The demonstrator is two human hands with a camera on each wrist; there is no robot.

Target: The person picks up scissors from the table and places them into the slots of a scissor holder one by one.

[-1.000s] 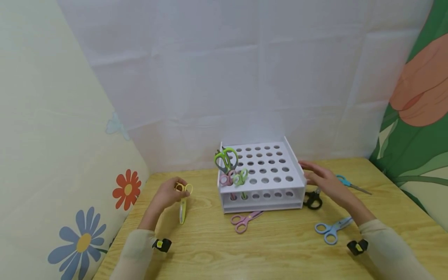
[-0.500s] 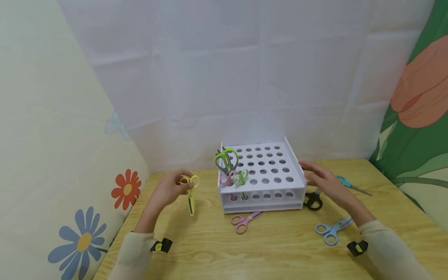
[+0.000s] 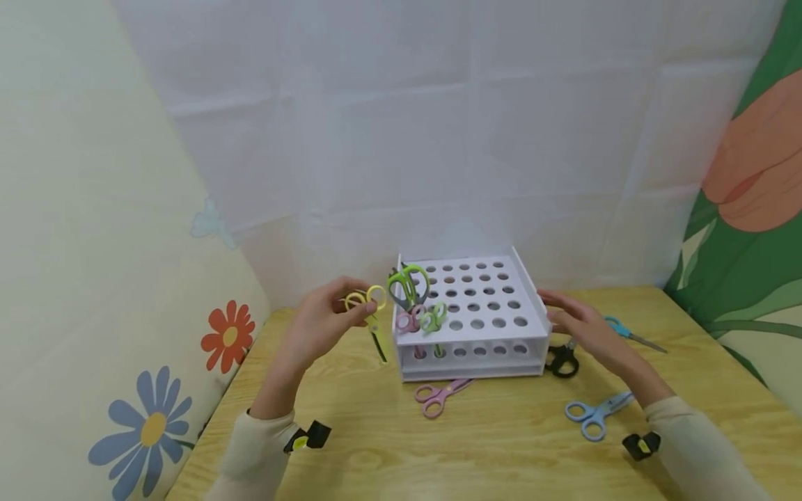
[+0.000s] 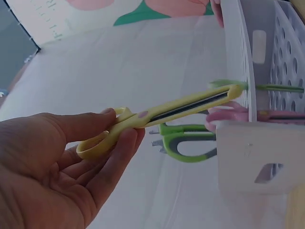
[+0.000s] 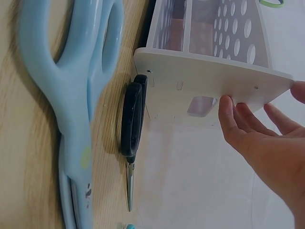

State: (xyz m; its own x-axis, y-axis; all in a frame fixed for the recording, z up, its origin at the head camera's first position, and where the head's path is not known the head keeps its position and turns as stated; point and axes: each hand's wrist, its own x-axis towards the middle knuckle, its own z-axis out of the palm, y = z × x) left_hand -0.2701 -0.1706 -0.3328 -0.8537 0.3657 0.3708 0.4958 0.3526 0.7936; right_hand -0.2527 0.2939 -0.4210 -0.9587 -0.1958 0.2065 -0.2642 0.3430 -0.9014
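My left hand (image 3: 316, 323) pinches a pair of yellow scissors (image 3: 376, 328) by the finger loops. The yellow blades point down, just left of a white two-tier rack (image 3: 473, 337) with rows of round holes. In the left wrist view, the thumb and fingers grip the scissors' handles (image 4: 97, 147). Green-and-grey scissors (image 3: 398, 296), small pink scissors (image 3: 404, 322) and light green scissors (image 3: 428, 323) stand in holes at the rack's left side. My right hand (image 3: 585, 330) touches the rack's right side panel (image 5: 171, 71) with its fingertips.
Purple-pink scissors (image 3: 435, 402) lie before the rack on the wooden table (image 3: 482, 452). Black-handled scissors (image 3: 564, 362), light blue scissors (image 3: 595, 416) and teal-handled scissors (image 3: 620, 327) lie at the right. A white cloth (image 3: 438, 139) hangs behind.
My left hand has lifted the yellow scissors and carried them right, up to the rack's left side. My right hand stays at the rack's right panel.
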